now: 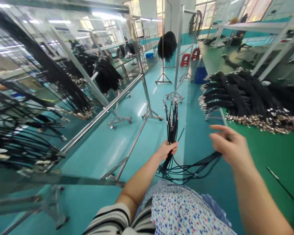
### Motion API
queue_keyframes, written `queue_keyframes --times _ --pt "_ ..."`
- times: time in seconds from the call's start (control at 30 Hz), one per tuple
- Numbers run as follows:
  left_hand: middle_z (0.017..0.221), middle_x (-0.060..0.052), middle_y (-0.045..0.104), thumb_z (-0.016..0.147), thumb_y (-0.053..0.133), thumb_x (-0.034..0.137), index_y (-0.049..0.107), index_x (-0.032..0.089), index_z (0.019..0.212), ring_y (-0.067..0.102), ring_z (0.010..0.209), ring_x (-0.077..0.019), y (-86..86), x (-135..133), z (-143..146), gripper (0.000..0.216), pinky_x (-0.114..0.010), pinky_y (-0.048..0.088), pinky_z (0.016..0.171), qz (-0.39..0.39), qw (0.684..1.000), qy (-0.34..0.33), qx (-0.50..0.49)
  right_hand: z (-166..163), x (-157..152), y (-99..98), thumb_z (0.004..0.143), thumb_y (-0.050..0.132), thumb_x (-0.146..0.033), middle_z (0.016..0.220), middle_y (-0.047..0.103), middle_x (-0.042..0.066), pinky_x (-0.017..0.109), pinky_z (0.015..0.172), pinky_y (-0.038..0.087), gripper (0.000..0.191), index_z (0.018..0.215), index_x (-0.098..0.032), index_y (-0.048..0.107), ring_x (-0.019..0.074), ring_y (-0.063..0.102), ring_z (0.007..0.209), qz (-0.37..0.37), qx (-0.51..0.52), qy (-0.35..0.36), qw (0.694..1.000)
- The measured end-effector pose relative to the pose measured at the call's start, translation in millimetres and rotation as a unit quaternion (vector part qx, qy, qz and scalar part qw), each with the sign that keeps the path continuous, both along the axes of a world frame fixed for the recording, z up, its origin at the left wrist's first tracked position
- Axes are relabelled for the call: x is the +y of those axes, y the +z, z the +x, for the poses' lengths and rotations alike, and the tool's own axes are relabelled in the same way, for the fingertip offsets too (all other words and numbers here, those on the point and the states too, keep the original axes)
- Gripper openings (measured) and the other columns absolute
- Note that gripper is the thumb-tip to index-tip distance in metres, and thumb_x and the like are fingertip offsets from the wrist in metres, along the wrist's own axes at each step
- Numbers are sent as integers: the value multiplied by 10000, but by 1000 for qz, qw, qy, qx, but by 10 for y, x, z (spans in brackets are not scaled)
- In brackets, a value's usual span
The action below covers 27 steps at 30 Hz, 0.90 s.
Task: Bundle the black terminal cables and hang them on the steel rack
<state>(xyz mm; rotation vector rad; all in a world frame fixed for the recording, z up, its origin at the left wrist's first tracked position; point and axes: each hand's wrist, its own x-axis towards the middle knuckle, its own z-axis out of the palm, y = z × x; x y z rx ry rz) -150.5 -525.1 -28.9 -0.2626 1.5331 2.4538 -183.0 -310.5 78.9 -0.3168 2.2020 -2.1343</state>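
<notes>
My left hand (166, 149) is closed around a bundle of thin black cables (171, 129), whose metal-tipped ends point upward in front of me. The rest of the cables (189, 173) loops down over my lap and rises towards my right side. There my right hand (231, 143), slightly blurred, has the other part of the bundle in its palm. Its thumb and forefinger stand apart, while the remaining fingers curl round the cables. A floral apron (183, 209) covers my lap beneath the loop.
On my right, a green-topped table (256, 150) bears a heap of black cable bundles (237, 91) and a single loose cable (280, 179). To my left stands a metal rack (88, 127) hung with cables (46, 68). Wheeled stands (177, 65) and red stools (185, 60) are further ahead.
</notes>
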Motion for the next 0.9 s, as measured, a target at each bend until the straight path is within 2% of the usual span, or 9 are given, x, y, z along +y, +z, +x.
queue_keyframes --times 0.1,0.23,0.3,0.37,0.47,0.53,0.63,0.77,0.9 --pt "443 73 357 635 688 445 421 142 605 322 391 -25 132 183 110 405 -204 207 417 -17 995 -88 52 -202 -378 -218 649 712 -416 509 353 -70 198 352 203 377 904 -180 565 46 276 387 27 -29 12 999" --pt "468 53 415 647 667 468 447 134 649 366 400 -39 106 171 89 400 -207 241 414 -41 994 -88 46 -197 -599 -432 756 563 -510 438 308 -65 197 365 221 390 625 -184 396 54 285 378 28 -6 29 999" --pt "534 7 517 671 633 494 462 130 690 468 453 -74 40 92 19 403 -214 307 447 -65 996 -47 43 -155 -544 -386 799 509 -508 451 335 -52 195 372 239 408 603 -184 359 58 312 391 1 16 -29 999" --pt "572 -13 560 684 612 512 455 135 705 528 507 -101 -29 -23 -46 408 -225 355 488 -85 995 -2 50 -157 -403 -232 815 506 -473 506 392 -36 195 398 292 383 612 -182 362 67 381 432 -77 35 -84 993" --pt "463 51 448 672 634 501 405 158 656 456 426 -75 -100 -206 -61 413 -222 339 468 -65 994 -58 70 -310 -172 62 789 557 -429 567 431 -33 207 419 347 353 640 -189 347 78 438 462 -209 24 -101 972" --pt "424 78 364 657 658 492 376 165 616 380 377 -53 -117 -276 -18 434 -215 295 434 -33 982 -171 77 -471 -102 176 757 600 -432 523 365 -61 188 355 267 359 661 -196 347 51 330 374 -238 -19 -60 969" --pt "436 63 372 647 677 490 391 156 592 359 384 -45 -112 -243 56 443 -214 257 416 -12 949 -302 90 -645 -160 134 694 637 -539 485 247 -94 172 328 106 397 769 -205 435 24 142 336 -216 -97 61 970" --pt "433 59 379 666 667 489 415 149 611 339 379 -41 -128 -59 87 427 -216 239 402 -1 929 -360 85 -669 -320 -93 562 622 -718 517 286 -91 177 345 92 638 908 -198 491 16 128 359 -225 -150 204 941" --pt "427 64 375 650 676 498 409 150 611 333 367 -36 -198 64 96 440 -213 233 390 -16 924 -380 46 -657 -316 -142 554 650 -673 532 306 -85 175 344 95 623 928 -191 524 11 145 365 -233 -119 174 949"
